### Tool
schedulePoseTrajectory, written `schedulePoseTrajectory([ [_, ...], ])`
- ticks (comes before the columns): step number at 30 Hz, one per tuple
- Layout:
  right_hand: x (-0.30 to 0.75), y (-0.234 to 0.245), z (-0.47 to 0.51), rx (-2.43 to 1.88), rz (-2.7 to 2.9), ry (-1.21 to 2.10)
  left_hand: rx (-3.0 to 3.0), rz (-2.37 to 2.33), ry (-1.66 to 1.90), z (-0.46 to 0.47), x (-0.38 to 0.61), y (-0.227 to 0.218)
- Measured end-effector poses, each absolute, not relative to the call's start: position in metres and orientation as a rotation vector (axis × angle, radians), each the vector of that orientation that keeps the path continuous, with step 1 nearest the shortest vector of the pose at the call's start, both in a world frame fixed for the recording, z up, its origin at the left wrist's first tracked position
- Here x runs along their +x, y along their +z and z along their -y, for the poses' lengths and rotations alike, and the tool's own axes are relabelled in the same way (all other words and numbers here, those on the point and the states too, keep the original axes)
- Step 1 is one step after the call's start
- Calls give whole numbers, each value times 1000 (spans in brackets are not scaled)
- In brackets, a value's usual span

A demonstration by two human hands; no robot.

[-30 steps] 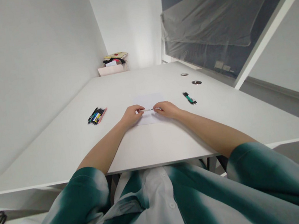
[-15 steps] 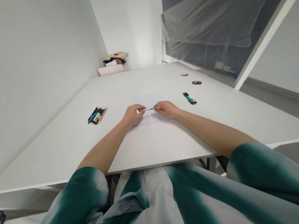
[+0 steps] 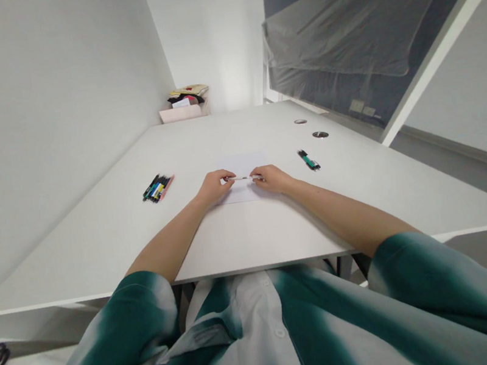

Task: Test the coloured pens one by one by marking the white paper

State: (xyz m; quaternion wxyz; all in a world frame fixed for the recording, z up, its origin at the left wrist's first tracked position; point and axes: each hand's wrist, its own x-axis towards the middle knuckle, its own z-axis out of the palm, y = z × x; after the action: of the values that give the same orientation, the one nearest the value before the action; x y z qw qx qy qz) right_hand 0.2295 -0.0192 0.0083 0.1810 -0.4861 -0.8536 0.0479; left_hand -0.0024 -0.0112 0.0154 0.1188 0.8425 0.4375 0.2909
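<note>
Left hand (image 3: 215, 188): thumb and fingertips are closed in a pinch on the left end of the pen (image 3: 241, 178); position is nearly the same as half a second ago. Pen: set crosswise over the paper (image 3: 242, 195), spanning the gap between the hands. Right hand (image 3: 274, 179): closed in a matching pinch on the right end; its fingertips now sit slightly farther right, exposing a little more of the pen. In my judgement, the two-handed work on the pen is in progress (from where I stand, I cannot tell whether a part is loose under the fingers).

Surroundings, left to right: the pen pile (image 3: 156, 189) lies on the left of the table (image 3: 234, 239); the box (image 3: 180, 114) stands beyond, at the far end; the green pens (image 3: 309, 160) lie right of the right hand; the metal disc (image 3: 320, 134) lies farther right.

Obstructions: the fingers hide both pen ends, and the hands overlap the paper's sides.
</note>
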Motion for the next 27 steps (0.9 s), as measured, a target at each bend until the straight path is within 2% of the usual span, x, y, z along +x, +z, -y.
schedulePoseTrajectory([
  [22, 227, 7, 21, -1326, 2518, 40, 2404, -1233, 821, 10, 1, 8],
  [27, 224, 8, 25, -1426, 2493, 82, 2456, -1234, 828, 10, 2, 6],
])
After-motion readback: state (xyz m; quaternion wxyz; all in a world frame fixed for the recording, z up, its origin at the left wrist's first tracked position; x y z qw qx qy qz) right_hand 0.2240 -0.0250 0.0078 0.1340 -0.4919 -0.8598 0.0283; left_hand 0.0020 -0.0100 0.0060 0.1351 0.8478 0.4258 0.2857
